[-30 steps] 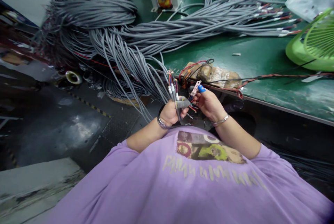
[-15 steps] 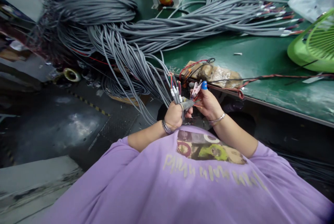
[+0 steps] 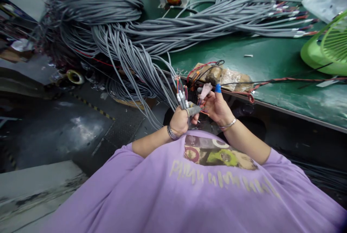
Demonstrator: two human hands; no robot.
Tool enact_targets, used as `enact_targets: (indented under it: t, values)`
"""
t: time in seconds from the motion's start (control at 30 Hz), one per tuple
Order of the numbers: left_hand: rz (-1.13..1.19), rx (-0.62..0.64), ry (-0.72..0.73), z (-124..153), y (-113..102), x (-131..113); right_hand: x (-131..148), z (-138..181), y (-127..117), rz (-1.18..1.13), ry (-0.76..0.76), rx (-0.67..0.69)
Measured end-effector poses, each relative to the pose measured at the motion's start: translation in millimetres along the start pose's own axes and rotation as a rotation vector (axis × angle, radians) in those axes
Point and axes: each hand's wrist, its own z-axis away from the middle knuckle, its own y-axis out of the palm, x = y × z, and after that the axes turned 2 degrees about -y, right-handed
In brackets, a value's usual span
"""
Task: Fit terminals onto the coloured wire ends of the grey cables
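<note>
Cable ends: I see a small clutch of cable ends point(image 3: 182, 93), gray jackets with white sleeves and red, blue and green cores fanning out on top. They stand out of the left fist, in front of the chest and just short of the bench edge.
Axis: close to upright, tips leaning a little up and left.
Which way: the ends lie left of the right hand and inside the left, so the left is the nearer of the 2. The right sits just beside them, fingertips almost against the left forefinger.
Left hand: the left hand point(image 3: 179, 121) is closed in a fist round the cables, knuckles toward me. Its forefinger wears a gray cot point(image 3: 194, 110) and points right.
Right hand: the right hand point(image 3: 217, 108) has its palm turned in and its thumb raised, with a blue cot point(image 3: 218, 88) on the tip. It pinches a small pale tag point(image 3: 206, 89) between thumb and fingers. Fine wires point(image 3: 202, 111), red among them, run across its fingers; I cannot tell how they are gripped.
Wrists: 1 band on each.
Heap: the gray cable heap point(image 3: 130, 45) spills off the bench and reaches the fist from up and left.
Bench: the green bench point(image 3: 271, 55) is beyond the hands.
On it: a packet point(image 3: 230, 76) near the edge, a twisted red lead point(image 3: 284, 79) and a green fan point(image 3: 325, 45) at far right.
Floor: a tape roll point(image 3: 74, 76) lies well to the left.
</note>
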Motion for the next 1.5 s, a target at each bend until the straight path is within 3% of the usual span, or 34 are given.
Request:
enact_targets:
  t: [0.17, 0.3, 0.5, 0.63, 0.77, 0.9, 1.07, 1.27, 1.5]
  values:
    - [-0.038, 0.025, -0.040, 3, -10, 0, 11, 9, -20, 0.144, 0.182, 0.248]
    - [-0.145, 0.064, -0.063, 4, -14, 1, 21, 12, -25, 0.297, 0.200, 0.320]
    - [-0.211, 0.105, -0.075, 5, -14, 4, 26, 11, -17, 0.499, 0.163, 0.258]
    - [-0.225, 0.120, -0.081, 4, -15, 3, 15, 16, -7, 0.543, 0.057, 0.141]
    - [-0.189, 0.142, -0.090, 4, -17, 0, 5, 15, -5, 0.511, -0.016, -0.039]
    - [-0.133, 0.184, -0.121, 4, -20, -2, 5, 5, -18, 0.286, -0.009, -0.148]
    - [-0.036, 0.129, -0.112, 0, -21, -3, 8, -2, -29, 0.096, 0.136, -0.088]
    - [0.012, 0.014, 0.010, -1, -15, 5, 8, 15, -26, 0.237, 0.214, 0.235]
    - [-0.104, 0.009, 0.023, 2, -11, 10, 5, 16, -14, 0.401, 0.067, 0.140]
